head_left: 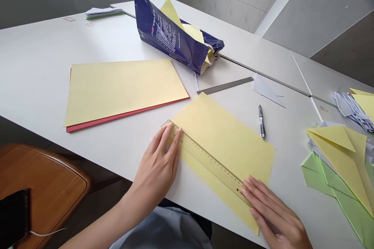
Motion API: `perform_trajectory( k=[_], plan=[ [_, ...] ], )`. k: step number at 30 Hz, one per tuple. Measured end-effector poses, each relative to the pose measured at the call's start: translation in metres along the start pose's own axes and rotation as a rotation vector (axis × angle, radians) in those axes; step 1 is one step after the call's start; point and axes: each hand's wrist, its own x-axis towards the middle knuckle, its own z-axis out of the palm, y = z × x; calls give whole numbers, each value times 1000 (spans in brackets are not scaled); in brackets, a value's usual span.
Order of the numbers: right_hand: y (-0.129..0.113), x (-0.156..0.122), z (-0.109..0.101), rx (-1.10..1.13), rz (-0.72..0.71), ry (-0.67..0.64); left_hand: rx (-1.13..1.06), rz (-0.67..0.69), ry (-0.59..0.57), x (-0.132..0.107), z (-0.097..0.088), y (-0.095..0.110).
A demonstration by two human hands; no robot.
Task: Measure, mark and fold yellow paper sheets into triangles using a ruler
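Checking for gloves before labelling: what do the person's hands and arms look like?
The left hand and right hand are bare: no gloves, rings or watch show. The left forearm has no sleeve over it. Pale blue clothing shows below the table edge.

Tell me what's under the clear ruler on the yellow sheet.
Yellow paper shows through the clear ruler, and its upper end reaches past the paper onto the white table. What lies beneath the left hand and right hand is covered and cannot be seen.

The clear ruler's point(210, 159) numbers are too small to read — folded green paper point(353, 214) runs off frame.
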Motion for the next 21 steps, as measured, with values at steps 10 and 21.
perform_trajectory(
  k=[10, 21],
  plan=[
    [0, -1, 0, -5, -5, -7, 1, -22, 22, 0, 2, 0],
    [7, -11, 4, -76, 321, 156, -22, -38, 33, 0, 0, 1]
  ],
)
